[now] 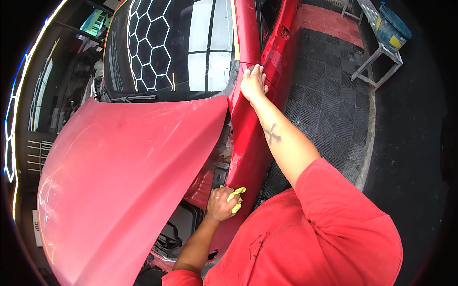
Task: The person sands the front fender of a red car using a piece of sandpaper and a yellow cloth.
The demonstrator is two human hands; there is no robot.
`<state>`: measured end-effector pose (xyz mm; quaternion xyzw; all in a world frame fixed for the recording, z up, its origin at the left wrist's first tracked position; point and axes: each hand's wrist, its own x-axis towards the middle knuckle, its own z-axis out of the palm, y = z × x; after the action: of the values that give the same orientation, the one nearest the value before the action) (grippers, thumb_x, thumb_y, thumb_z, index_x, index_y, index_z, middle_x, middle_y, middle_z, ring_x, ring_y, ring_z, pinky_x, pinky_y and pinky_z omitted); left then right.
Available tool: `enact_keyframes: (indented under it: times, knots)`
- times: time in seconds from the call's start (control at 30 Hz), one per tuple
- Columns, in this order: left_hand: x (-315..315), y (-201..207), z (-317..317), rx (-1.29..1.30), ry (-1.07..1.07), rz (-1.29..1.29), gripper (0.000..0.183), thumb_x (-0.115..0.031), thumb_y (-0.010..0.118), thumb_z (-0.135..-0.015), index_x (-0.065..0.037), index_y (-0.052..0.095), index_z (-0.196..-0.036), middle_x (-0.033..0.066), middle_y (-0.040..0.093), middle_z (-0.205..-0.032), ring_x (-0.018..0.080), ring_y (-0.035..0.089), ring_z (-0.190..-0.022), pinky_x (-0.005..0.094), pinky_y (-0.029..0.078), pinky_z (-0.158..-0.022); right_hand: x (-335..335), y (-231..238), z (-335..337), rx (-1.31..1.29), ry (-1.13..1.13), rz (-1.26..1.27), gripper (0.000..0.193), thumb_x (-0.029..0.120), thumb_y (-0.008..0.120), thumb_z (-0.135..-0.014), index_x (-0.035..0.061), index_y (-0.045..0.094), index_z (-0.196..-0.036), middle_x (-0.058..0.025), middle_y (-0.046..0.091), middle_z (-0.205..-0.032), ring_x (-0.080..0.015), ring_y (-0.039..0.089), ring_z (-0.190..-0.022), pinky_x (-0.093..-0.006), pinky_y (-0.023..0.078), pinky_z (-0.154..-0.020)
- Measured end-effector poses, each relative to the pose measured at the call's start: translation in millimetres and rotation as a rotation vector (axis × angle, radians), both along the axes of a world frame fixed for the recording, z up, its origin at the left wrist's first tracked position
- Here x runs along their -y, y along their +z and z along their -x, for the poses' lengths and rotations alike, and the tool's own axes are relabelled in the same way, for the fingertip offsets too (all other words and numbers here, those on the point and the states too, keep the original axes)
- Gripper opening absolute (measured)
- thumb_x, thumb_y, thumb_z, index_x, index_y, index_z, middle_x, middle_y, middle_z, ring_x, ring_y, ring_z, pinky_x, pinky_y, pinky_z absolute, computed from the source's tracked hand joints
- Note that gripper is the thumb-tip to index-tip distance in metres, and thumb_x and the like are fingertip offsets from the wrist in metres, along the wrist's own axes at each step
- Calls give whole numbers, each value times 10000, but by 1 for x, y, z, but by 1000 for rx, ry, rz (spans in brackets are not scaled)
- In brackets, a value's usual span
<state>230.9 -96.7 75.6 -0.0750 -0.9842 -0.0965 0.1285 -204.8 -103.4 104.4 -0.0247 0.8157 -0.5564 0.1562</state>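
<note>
While your left hand [220,205] is curling around a yellow cloth [235,198] at the red fender's [253,148] inner edge, your right hand [254,83] is resting nearly flat near the windshield's [157,57] lower corner; whether it is holding something underneath, I cannot tell. Leftward, the hood [129,176] is leaving the engine bay [200,188] partly exposed.

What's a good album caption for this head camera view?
Left hand holding a yellow cloth, right hand near the windshield, both at a red car's side.
</note>
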Motion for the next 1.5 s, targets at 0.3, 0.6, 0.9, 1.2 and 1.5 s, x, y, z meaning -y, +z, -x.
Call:
enact_keyframes:
  times: [0.3,0.6,0.9,1.2,1.5]
  knots:
    - [1,-3,-2,-22,-6,13,347,-268,878,-742,-178,766,-1058,86,667,-1178,317,643,-1148,493,512,-956,-54,-35,0,-250,-202,217,590,367,415,-1172,113,370,-1702,-235,445,-1714,-431,377,-1614,-611,264,-1299]
    - [1,-3,-7,10,-2,13,349,-267,880,-732,-168,764,-1046,95,666,-1190,327,644,-1141,497,515,-957,-27,-53,-90,-367,172,-129,690,365,407,-1172,101,191,-1771,-171,192,-1844,-371,183,-1704,-701,145,-1311]
    - [-1,-1,-5,-2,-7,18,346,-273,881,-755,-164,759,-1060,97,664,-1183,325,646,-1126,498,506,-950,-29,-35,-35,-177,218,-112,761,490,339,-1171,25,182,-1752,-214,159,-1839,-446,138,-1695,-703,91,-1328]
    - [0,-2,-1,-6,-3,13,326,-267,878,-743,-170,759,-1031,97,669,-1171,321,652,-1124,490,508,-947,-19,3,-16,-149,219,-183,734,437,355,-1165,-32,236,-1717,-218,211,-1825,-435,174,-1689,-708,137,-1325]
    - [1,1,-4,3,-5,8,350,-269,889,-745,-172,757,-1054,96,669,-1184,328,646,-1142,495,509,-950,-21,-7,15,-54,162,-197,755,461,339,-1162,-2,202,-1742,-199,190,-1837,-428,122,-1703,-682,115,-1339]
